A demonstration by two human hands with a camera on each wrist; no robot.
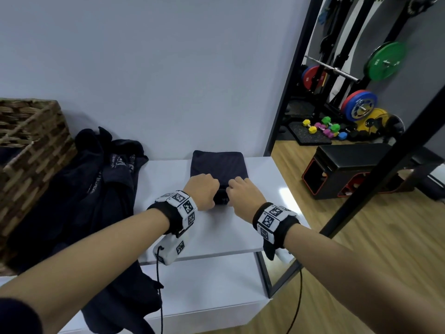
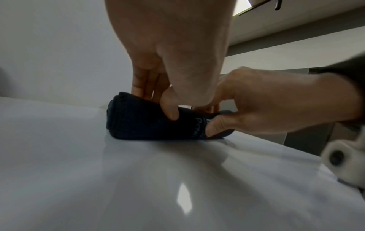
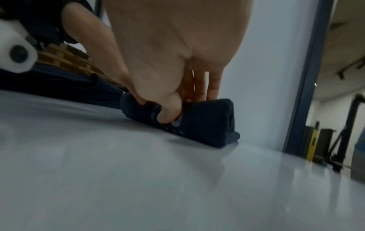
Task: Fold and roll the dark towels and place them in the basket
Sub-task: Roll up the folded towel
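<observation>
Towel (image 1: pixel 218 165) dark navy, near end rolled tight; both hands, left (image 1: pixel 201 191) right (image 1: pixel 245 194), pinching roll.

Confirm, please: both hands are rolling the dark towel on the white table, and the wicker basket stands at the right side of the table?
Not quite. The head view shows the wicker basket at the left. Both the left hand and right hand do roll the dark towel on the white table.

Gym gear in the mirror at the right of our frame

We see a white glossy table (image 1: pixel 168 179) against a pale wall (image 1: pixel 156 68). A black-framed mirror (image 1: pixel 284 112) at upper right shows a green weight plate (image 1: pixel 385 61), a barbell (image 1: pixel 334 69), a red-and-blue plate (image 1: pixel 358 106), coloured hex dumbbells (image 1: pixel 322 127), a black plyo box (image 1: pixel 346 169) and wood flooring (image 1: pixel 375 249).
</observation>
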